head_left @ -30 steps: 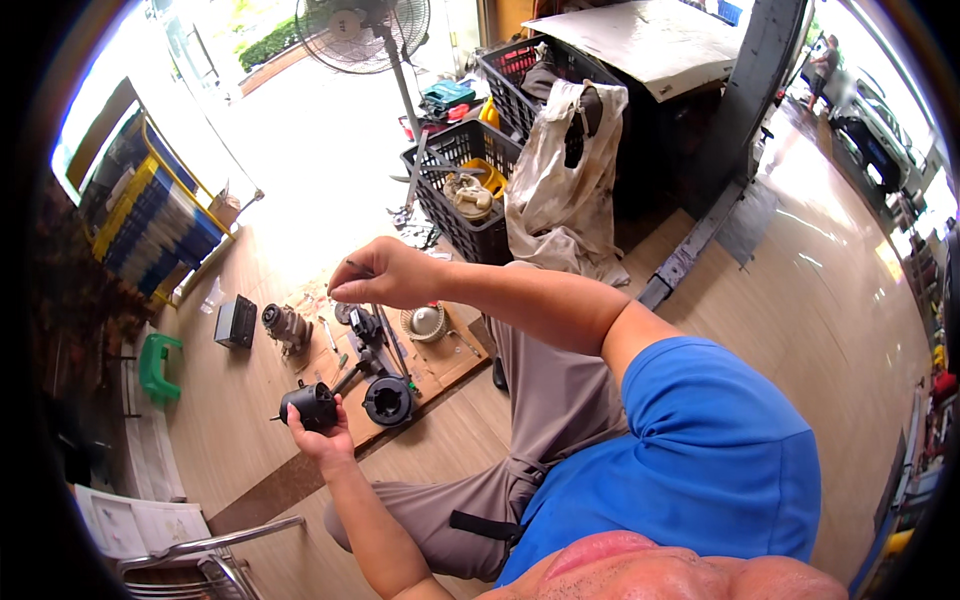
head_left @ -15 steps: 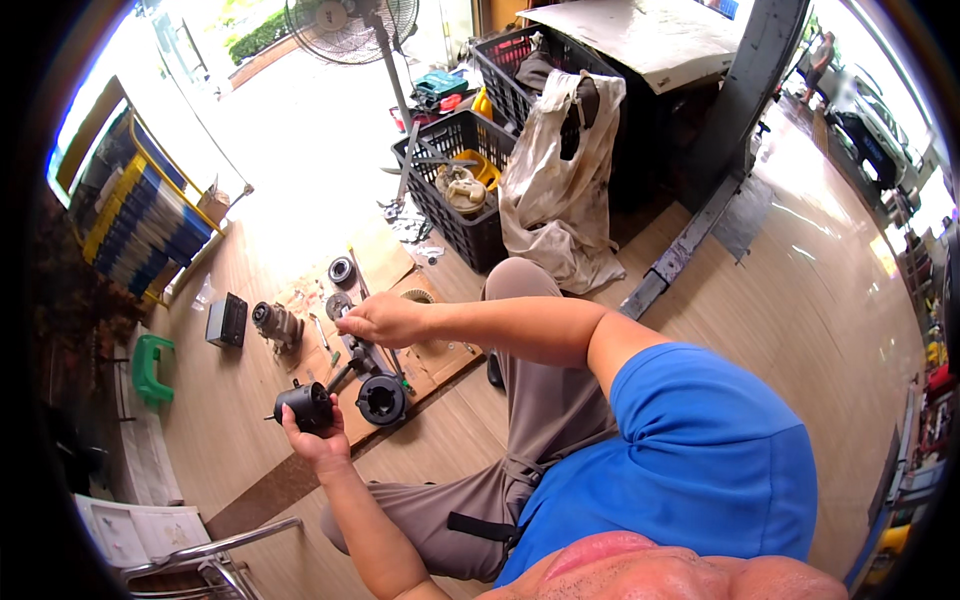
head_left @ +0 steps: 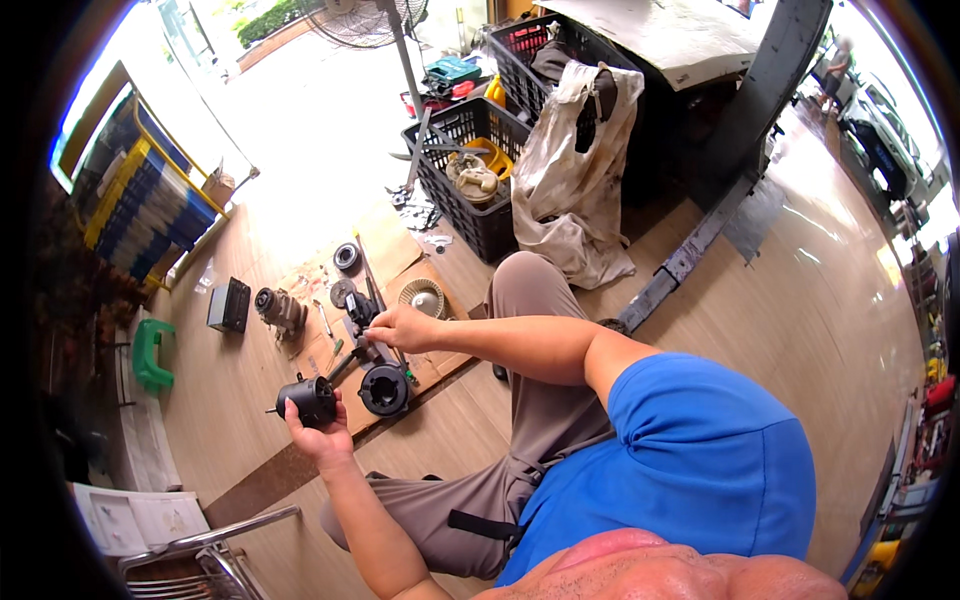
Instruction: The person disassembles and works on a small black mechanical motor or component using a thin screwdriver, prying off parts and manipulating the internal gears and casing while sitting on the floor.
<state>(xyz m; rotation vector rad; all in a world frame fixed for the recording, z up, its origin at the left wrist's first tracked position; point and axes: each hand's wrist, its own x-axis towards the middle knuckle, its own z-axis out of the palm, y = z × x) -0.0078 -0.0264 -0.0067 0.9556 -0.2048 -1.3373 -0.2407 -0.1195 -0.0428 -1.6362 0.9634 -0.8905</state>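
My left hand is wrapped round a black cylindrical electric motor, lying sideways with a thin shaft sticking out at its left end. My right hand reaches over the cardboard, its fingers pinched together; whatever sits in them is hidden. Just beyond those fingertips is a dark part, which I cannot identify. A black round housing with an open centre lies below the right hand. Beside that hand is a pale finned blower wheel. Farther off lie a black ring and a grey disc.
Left of the cardboard stand a metal compressor-like unit and a dark box. A green plastic stool is at far left. Black crates, a stained cloth and a lift arm lie ahead and right.
My right hand has drawn back a little toward me, uncovering the dark part and more of the blower wheel. The left hand still holds the motor, nearly unmoved. The view has shifted slightly.
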